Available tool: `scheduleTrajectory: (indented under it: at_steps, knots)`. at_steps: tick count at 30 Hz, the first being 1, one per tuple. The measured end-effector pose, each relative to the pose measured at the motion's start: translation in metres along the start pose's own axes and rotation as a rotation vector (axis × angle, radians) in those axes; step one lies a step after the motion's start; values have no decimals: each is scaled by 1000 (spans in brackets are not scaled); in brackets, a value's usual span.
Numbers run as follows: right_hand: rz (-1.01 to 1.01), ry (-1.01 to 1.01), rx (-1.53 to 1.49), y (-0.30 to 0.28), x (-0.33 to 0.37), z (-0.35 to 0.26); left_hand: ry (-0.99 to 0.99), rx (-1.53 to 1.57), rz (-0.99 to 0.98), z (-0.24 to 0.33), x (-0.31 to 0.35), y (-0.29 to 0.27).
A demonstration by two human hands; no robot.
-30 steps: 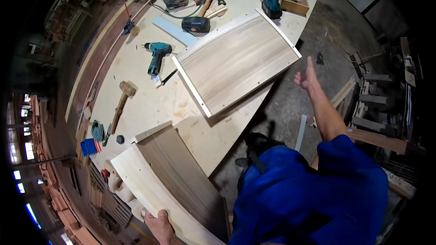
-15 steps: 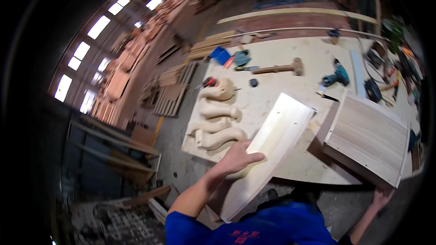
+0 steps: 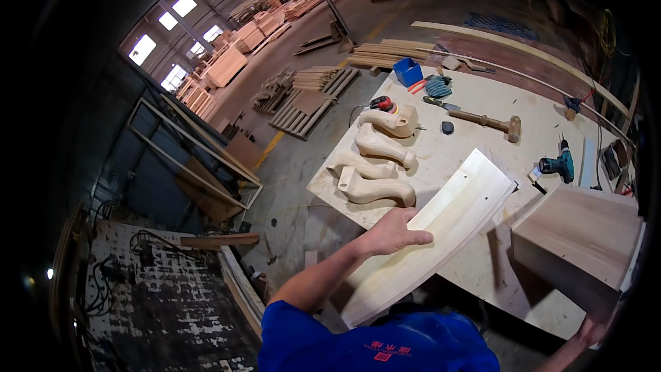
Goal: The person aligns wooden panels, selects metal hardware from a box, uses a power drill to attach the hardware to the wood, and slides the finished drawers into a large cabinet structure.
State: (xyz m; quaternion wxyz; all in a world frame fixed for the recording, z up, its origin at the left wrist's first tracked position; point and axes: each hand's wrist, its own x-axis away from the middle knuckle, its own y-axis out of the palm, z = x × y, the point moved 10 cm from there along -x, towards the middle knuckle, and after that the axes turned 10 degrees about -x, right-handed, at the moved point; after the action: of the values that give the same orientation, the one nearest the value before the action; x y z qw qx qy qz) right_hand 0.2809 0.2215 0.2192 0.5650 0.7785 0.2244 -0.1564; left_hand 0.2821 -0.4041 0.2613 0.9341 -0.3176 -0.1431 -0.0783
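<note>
My left hand [image 3: 397, 233] is closed around the left edge of a long pale wooden board [image 3: 451, 210], thumb on its upper face. Small dark holes mark the board's far end; it slants over the table's front edge toward my body. At the lower right, my right hand [image 3: 590, 331] grips the near bottom corner of a boxy wooden piece [image 3: 582, 231], its fingers partly hidden. The box is tilted, with a plain top and one side showing. Several curved carved wooden legs [image 3: 377, 189] lie in a row left of the board.
On the pale tabletop [image 3: 475, 289] lie a wooden-handled hammer [image 3: 485, 122], a cordless drill [image 3: 559, 164], a small black round thing [image 3: 447, 127] and a blue bin [image 3: 407, 71]. Stacked timber [image 3: 313, 100] stands on the floor beyond. A worn, blotchy surface [image 3: 158, 296] is at the lower left.
The view has swung left, so the table and its things sit farther right and lower. Both hands keep their holds. The box is tilted differently, with more of its side showing.
</note>
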Motion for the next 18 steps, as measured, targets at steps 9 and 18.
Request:
scheduleTrajectory:
  at_steps: [9,18]
  knots:
    - [801,-139,814,-1,-27,17,4,206,152,-37,59,-25]
    - [150,520,1372,165,-98,277,-314,82,431,-49,120,-92]
